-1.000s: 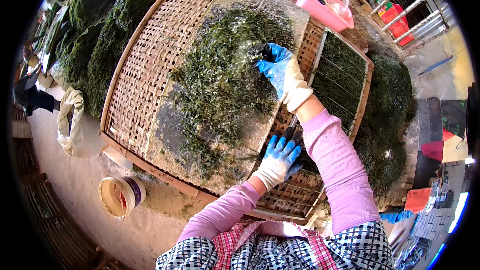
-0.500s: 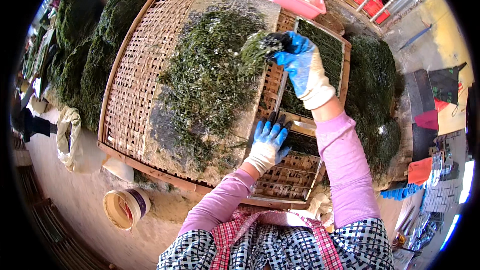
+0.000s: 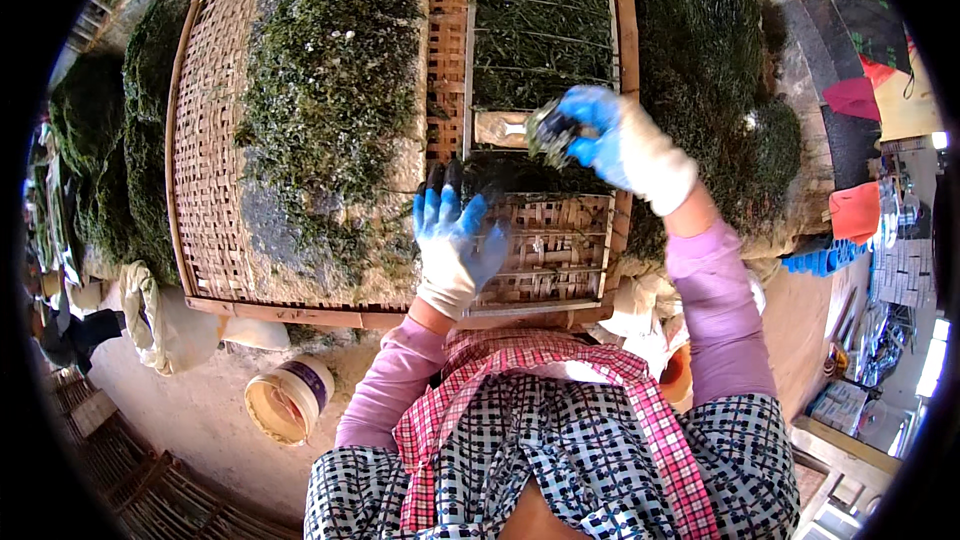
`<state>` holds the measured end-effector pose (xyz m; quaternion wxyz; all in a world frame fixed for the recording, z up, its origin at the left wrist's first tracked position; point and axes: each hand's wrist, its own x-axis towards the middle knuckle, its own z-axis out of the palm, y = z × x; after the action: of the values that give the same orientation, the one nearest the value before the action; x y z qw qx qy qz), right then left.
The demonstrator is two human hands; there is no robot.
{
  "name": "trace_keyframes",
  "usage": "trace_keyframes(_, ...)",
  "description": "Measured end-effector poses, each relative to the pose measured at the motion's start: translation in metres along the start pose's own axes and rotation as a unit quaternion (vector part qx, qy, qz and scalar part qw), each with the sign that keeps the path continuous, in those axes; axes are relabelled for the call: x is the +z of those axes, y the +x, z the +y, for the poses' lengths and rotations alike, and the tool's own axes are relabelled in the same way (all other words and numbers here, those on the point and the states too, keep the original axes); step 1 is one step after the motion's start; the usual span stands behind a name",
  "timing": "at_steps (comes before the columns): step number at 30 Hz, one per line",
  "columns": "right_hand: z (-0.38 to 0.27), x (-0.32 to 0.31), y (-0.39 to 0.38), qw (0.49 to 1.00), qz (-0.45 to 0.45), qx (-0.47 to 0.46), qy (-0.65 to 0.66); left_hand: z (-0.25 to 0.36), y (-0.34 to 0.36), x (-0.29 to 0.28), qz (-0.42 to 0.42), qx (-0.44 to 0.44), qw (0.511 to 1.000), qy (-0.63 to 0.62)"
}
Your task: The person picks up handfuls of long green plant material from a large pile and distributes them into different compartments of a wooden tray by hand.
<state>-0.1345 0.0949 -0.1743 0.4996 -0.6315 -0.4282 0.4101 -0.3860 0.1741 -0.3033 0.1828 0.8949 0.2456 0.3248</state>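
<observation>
Blue-palmed glove on right hand (image 3: 625,145): arm raised and bent at the elbow, fingers clenched around a clump of dark green seaweed (image 3: 548,130), held just above the small wooden frame (image 3: 545,60). Left hand (image 3: 452,240): also gloved, forearm reaching forward, palm down, fingers spread and released, grasping nothing, fingertips touching wet seaweed at the woven bamboo mat (image 3: 555,245). To its left lies the large bamboo tray (image 3: 205,160) with a spread seaweed layer (image 3: 330,90).

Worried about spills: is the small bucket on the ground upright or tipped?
Tipped. The bucket lies on its side, its open mouth facing the camera, inside looking empty.
</observation>
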Motion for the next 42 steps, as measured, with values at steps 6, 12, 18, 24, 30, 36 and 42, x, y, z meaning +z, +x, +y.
trace_keyframes(6, 0.057, 0.039, -0.016, 0.865, 0.004, -0.124, -0.485, 0.031, 0.034, 0.026, -0.1, 0.022, 0.995, 0.017)
trace_keyframes(12, 0.122, -0.004, -0.053, 0.848, 0.099, 0.014, -0.52, 0.014, 0.024, 0.034, -0.086, 0.056, 0.98, 0.172)
trace_keyframes(18, 0.107, -0.018, -0.073, 0.919, 0.315, 0.153, 0.179, 0.046, 0.039, 0.02, -0.081, -0.007, 0.986, 0.149)
trace_keyframes(24, 0.081, 0.01, -0.093, 0.819, 0.216, -0.098, -0.523, 0.083, 0.033, 0.082, -0.193, 0.07, 0.967, 0.149)
trace_keyframes(30, 0.118, -0.006, -0.109, 0.706, -0.023, 0.062, -0.705, 0.027, 0.031, 0.049, -0.192, 0.076, 0.952, 0.225)
trace_keyframes(36, 0.094, 0.015, -0.089, 0.745, 0.058, 0.09, -0.659, 0.041, 0.045, 0.016, -0.062, 0.103, 0.978, 0.169)
trace_keyframes(42, 0.169, 0.016, -0.069, 0.504, -0.07, -0.059, -0.859, 0.012, 0.026, 0.041, -0.136, 0.109, 0.967, 0.188)
